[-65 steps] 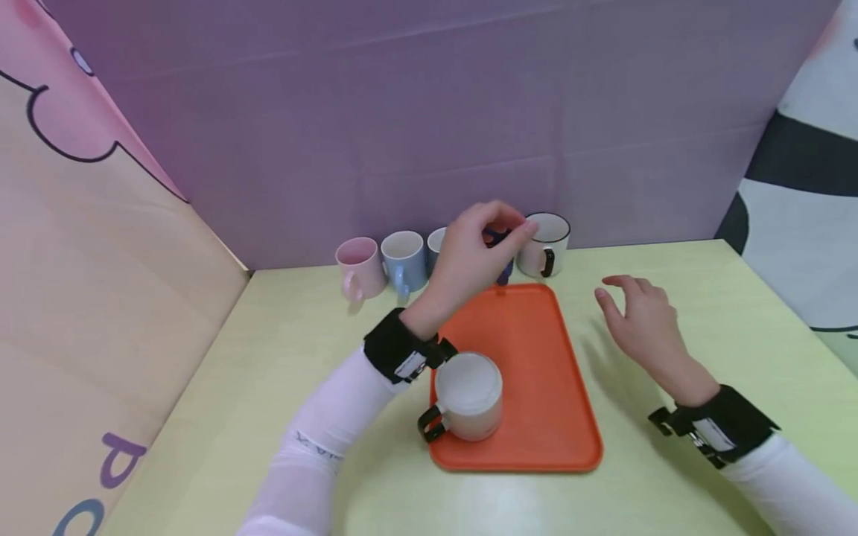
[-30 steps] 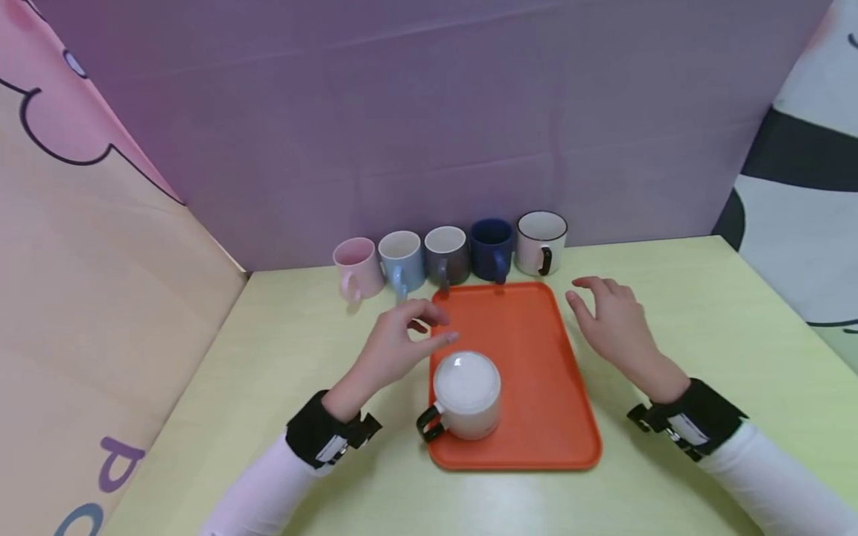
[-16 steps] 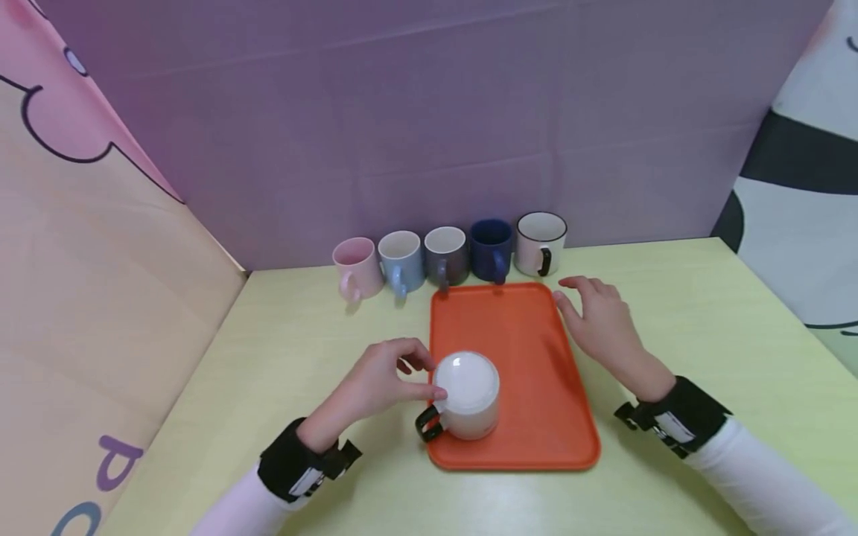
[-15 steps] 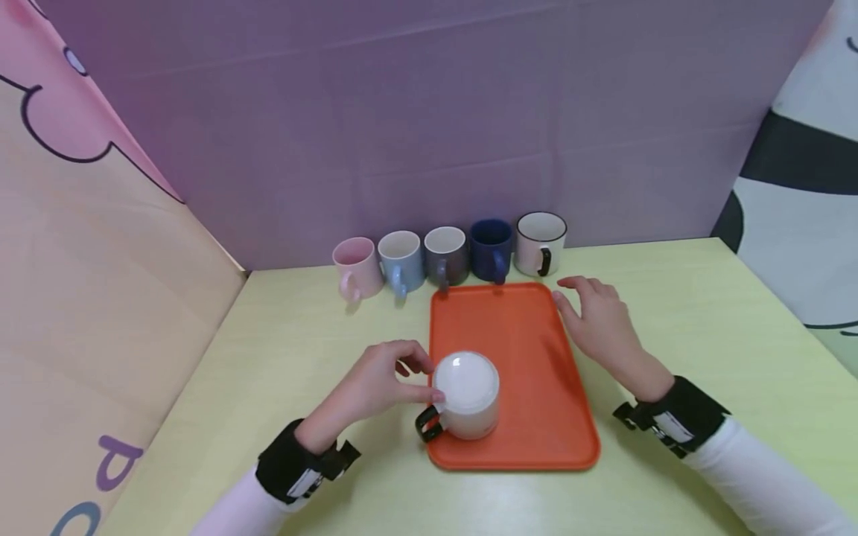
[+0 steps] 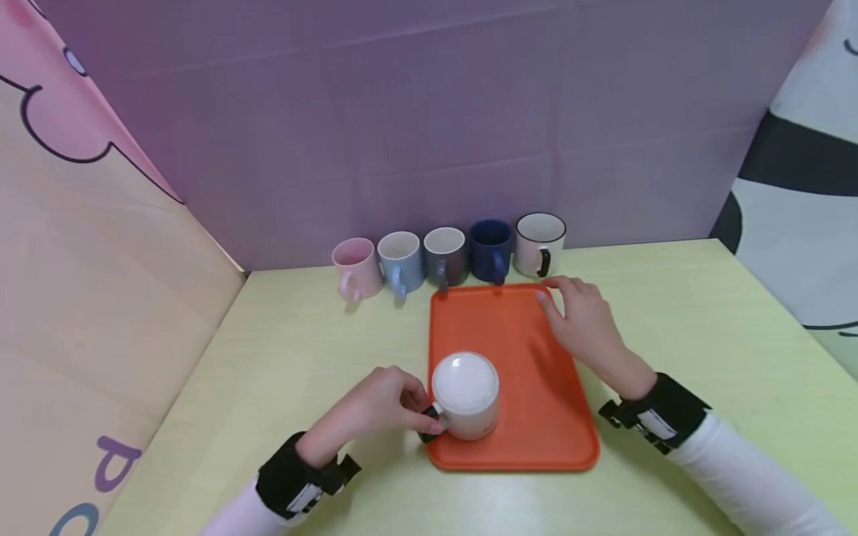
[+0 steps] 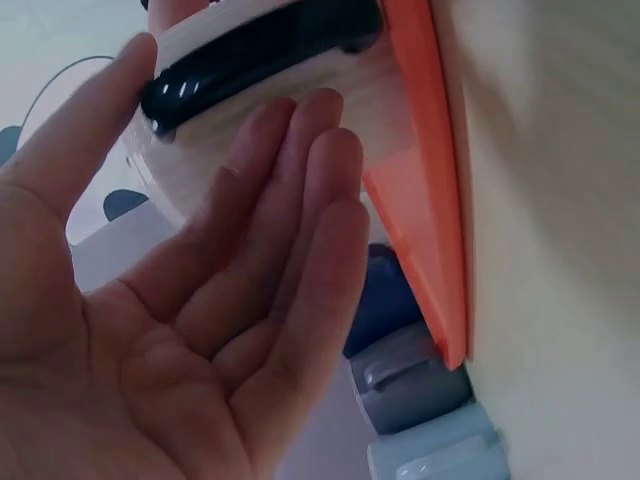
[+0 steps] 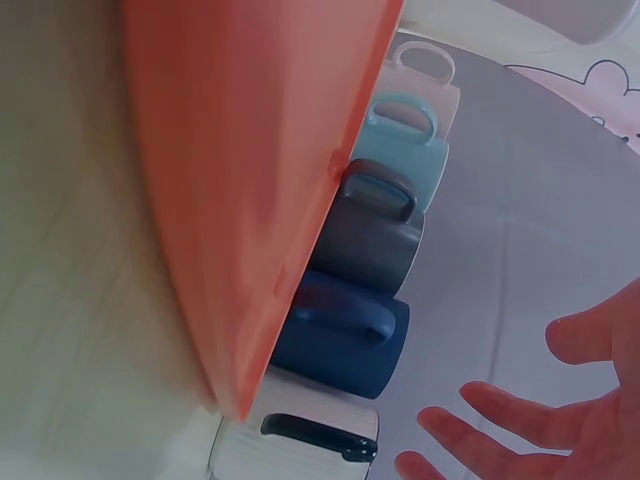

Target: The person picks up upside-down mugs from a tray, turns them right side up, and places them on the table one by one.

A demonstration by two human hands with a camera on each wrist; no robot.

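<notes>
Fingers (image 5: 409, 393) of the left hand (image 5: 372, 409) curl in on the black handle (image 6: 262, 50) of the white ceramic mug (image 5: 465, 394), which stands upside down at the near left corner of the flat orange plastic tray (image 5: 529, 350), though we cannot tell whether that hand truly grips. Over the tray's far right corner we see the right hand (image 5: 579, 324) with fingers spread and relaxed, holding nothing. Behind the tray's far edge stand five mugs in a row: pale pink mug (image 5: 355, 266), light blue mug (image 5: 400, 259), dark grey mug (image 5: 445, 254), navy blue mug (image 5: 491, 249), white black-rimmed mug (image 5: 539, 243).
</notes>
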